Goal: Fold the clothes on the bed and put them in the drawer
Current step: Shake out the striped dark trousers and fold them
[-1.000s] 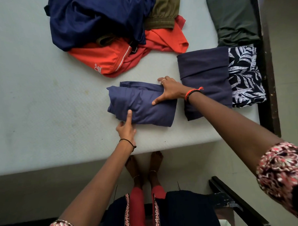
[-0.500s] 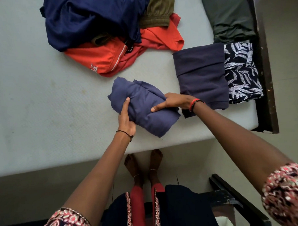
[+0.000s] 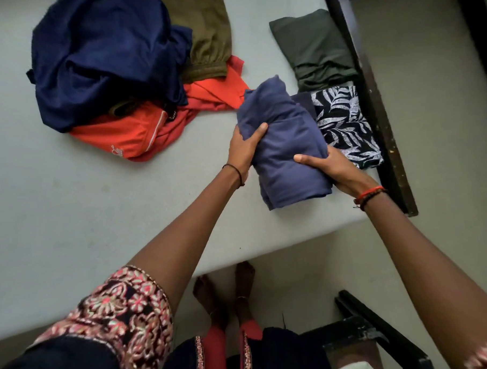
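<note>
A folded slate-blue garment (image 3: 284, 152) is held up over the right part of the bed (image 3: 70, 205). My left hand (image 3: 245, 149) grips its left edge, thumb on top. My right hand (image 3: 331, 166) grips its right edge with the fingers underneath. Beneath it lies a folded dark purple garment (image 3: 303, 101), almost hidden, and a folded leaf-print piece (image 3: 345, 124) beside that. A folded dark green garment (image 3: 314, 47) lies further back. Unfolded clothes sit at the back left: a navy one (image 3: 105, 59), an olive one (image 3: 202, 35), an orange one (image 3: 139, 133).
A dark wooden bed frame (image 3: 379, 122) runs along the bed's right edge. A dark wooden piece of furniture (image 3: 383, 334) stands on the floor at the lower right, near my bare feet (image 3: 227, 291). No drawer is recognisable in view.
Both hands took hold of the slate-blue garment, lifted it off the bed and carried it right, over the folded purple piece. The view shifted left.
</note>
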Action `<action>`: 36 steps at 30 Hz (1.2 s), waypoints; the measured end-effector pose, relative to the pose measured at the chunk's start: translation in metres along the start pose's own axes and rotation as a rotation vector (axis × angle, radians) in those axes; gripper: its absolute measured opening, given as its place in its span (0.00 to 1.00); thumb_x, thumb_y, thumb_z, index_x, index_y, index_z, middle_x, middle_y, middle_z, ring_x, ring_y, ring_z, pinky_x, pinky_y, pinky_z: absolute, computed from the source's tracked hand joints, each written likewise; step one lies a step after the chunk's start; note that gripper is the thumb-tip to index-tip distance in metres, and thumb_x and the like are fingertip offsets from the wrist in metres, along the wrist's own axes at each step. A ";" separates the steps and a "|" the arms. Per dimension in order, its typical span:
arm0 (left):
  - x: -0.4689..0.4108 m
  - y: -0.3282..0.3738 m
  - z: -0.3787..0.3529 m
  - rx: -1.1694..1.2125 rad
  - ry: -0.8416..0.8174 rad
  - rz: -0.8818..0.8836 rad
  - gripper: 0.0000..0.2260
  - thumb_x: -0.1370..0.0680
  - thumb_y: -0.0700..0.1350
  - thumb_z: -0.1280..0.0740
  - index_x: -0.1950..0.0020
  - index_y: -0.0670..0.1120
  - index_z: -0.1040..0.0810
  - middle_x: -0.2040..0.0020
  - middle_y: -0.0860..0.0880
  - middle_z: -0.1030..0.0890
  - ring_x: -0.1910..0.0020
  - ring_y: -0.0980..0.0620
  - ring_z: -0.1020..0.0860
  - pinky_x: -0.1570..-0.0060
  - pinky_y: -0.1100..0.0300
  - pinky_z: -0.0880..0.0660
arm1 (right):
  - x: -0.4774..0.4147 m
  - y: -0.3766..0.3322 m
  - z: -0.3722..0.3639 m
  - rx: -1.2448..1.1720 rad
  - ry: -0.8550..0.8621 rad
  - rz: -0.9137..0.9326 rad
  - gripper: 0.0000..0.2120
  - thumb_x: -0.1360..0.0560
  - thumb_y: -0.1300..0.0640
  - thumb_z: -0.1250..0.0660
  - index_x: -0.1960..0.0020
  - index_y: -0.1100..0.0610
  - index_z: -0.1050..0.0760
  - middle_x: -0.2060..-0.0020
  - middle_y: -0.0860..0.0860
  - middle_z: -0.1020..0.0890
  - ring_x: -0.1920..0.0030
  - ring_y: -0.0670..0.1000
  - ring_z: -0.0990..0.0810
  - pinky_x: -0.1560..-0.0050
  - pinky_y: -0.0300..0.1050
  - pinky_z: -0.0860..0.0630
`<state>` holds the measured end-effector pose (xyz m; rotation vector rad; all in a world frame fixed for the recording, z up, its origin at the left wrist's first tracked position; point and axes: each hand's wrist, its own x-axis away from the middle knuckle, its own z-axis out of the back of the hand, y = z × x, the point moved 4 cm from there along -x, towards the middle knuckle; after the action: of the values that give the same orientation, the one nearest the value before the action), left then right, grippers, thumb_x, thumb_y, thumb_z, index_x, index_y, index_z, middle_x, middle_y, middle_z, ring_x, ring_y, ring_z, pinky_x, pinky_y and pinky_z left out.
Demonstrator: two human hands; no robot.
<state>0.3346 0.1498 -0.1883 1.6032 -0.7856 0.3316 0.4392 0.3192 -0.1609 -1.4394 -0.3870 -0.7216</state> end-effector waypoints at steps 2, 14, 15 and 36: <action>-0.007 -0.009 -0.014 -0.052 -0.005 0.053 0.28 0.28 0.52 0.27 0.32 0.49 0.34 0.36 0.49 0.25 0.39 0.50 0.24 0.39 0.47 0.26 | -0.017 0.010 0.013 0.035 0.050 -0.002 0.19 0.34 0.53 0.23 0.45 0.55 0.22 0.48 0.48 0.16 0.47 0.47 0.18 0.44 0.43 0.23; 0.047 -0.059 -0.023 -0.457 0.182 -0.048 0.39 0.30 0.48 0.24 0.26 0.44 0.42 0.33 0.42 0.33 0.36 0.45 0.28 0.39 0.57 0.29 | -0.022 0.016 0.019 0.533 0.411 0.162 0.38 0.33 0.48 0.24 0.28 0.54 0.36 0.38 0.59 0.26 0.37 0.59 0.28 0.35 0.53 0.31; 0.050 -0.054 -0.024 -0.540 0.232 -0.166 0.38 0.30 0.49 0.25 0.26 0.45 0.41 0.33 0.43 0.33 0.36 0.46 0.29 0.38 0.56 0.30 | -0.019 0.005 0.016 0.604 0.457 0.275 0.34 0.29 0.49 0.28 0.28 0.55 0.36 0.38 0.60 0.27 0.37 0.59 0.29 0.35 0.52 0.32; 0.048 -0.060 -0.065 -1.344 -0.167 -0.431 0.15 0.18 0.51 0.43 0.32 0.61 0.29 0.48 0.47 0.26 0.49 0.47 0.28 0.52 0.55 0.32 | -0.160 -0.098 0.010 0.542 0.331 0.155 0.16 0.31 0.63 0.26 0.70 0.53 0.30 0.73 0.46 0.28 0.77 0.39 0.30 0.71 0.30 0.33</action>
<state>0.4232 0.1980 -0.1913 0.4691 -0.5319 -0.5721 0.2596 0.3652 -0.1890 -0.8116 -0.1878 -0.6515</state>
